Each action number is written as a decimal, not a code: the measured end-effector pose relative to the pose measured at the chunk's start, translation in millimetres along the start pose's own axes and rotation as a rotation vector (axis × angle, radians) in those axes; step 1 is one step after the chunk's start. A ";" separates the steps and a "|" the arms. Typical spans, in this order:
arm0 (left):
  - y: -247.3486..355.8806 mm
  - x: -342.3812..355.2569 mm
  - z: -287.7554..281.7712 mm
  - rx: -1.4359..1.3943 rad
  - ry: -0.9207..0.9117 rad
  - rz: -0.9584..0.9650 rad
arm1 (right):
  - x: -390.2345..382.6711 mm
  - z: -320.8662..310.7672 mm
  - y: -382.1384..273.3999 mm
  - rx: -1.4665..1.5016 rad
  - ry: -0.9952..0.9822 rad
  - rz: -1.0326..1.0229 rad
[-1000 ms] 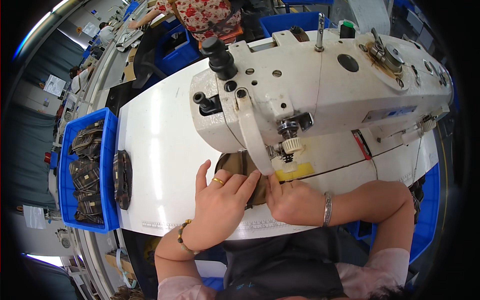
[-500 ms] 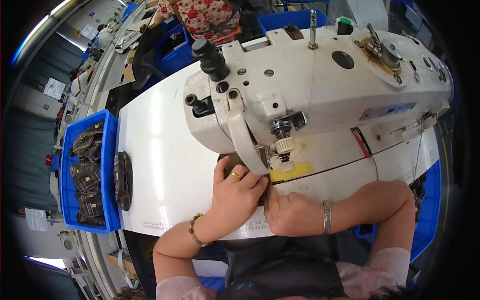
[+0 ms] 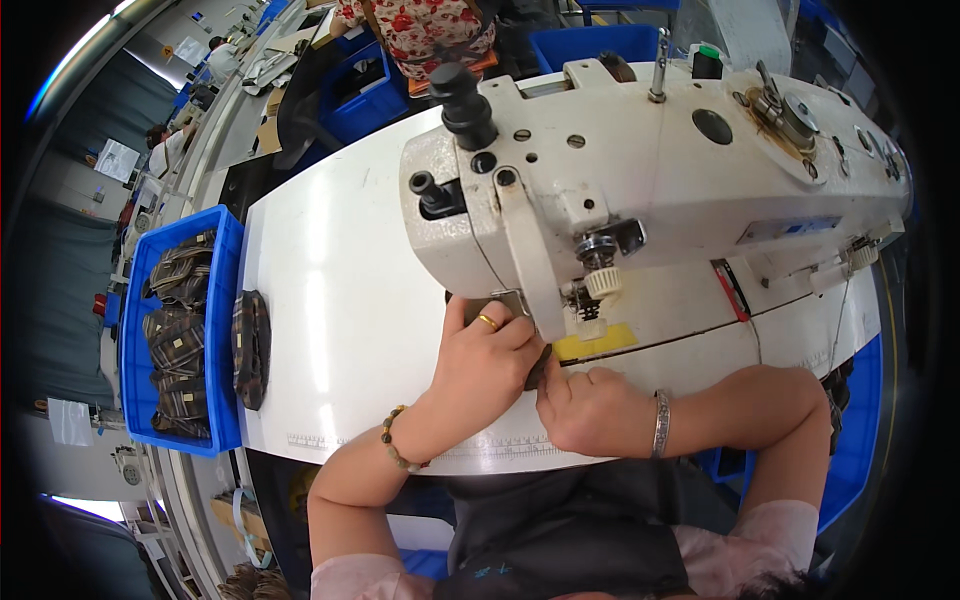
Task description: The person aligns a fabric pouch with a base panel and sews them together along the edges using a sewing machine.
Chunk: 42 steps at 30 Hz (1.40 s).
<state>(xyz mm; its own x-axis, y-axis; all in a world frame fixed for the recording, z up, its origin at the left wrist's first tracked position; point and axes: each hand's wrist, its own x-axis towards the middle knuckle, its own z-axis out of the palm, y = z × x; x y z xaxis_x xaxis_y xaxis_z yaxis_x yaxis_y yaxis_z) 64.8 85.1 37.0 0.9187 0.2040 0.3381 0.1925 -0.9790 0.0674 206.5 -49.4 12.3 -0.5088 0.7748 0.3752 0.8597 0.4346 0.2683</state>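
Observation:
A white sewing machine (image 3: pixel 560 170) stands over the white table, its presser area partly hidden behind its arm and my fingers. Under that end lies a small dark brown cloth piece (image 3: pixel 538 370), mostly covered by my hands. My left hand (image 3: pixel 485 358), with a gold ring, has its fingers curled down onto the cloth close to the needle area. Just to its right, my right hand (image 3: pixel 598 410) is closed, thumb and forefinger pinching the cloth's near edge. The fingertips of both hands nearly meet there.
A blue bin (image 3: pixel 226 330) at the left holds several plaid cloth pieces (image 3: pixel 175 335); a plaid piece (image 3: pixel 251 350) lies beside it on the table (image 3: pixel 330 270). Under the machine arm lies a red-and-black cutter (image 3: pixel 731 290). Beyond the machine sits a person in a floral top (image 3: pixel 430 35).
My view has shifted, so the machine sits further right in the picture. Both hands stay on the cloth, and less of it shows between them.

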 end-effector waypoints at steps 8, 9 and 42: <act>-15.5 7.6 14.5 0.058 0.070 -0.015 | 8.2 17.5 17.1 0.088 0.083 0.059; -13.2 8.5 16.4 0.070 0.075 -0.028 | 7.8 17.4 18.4 0.077 0.095 0.072; 21.7 -8.9 -12.3 0.179 -0.010 -0.179 | 3.7 9.5 15.0 0.176 -0.053 0.141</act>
<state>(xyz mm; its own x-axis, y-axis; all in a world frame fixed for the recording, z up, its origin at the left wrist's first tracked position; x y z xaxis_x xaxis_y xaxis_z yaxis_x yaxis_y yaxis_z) 56.6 62.1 47.0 0.8677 0.3747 0.3267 0.4095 -0.9113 -0.0425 217.9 -35.7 9.3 -0.3839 0.8546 0.3498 0.9191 0.3899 0.0560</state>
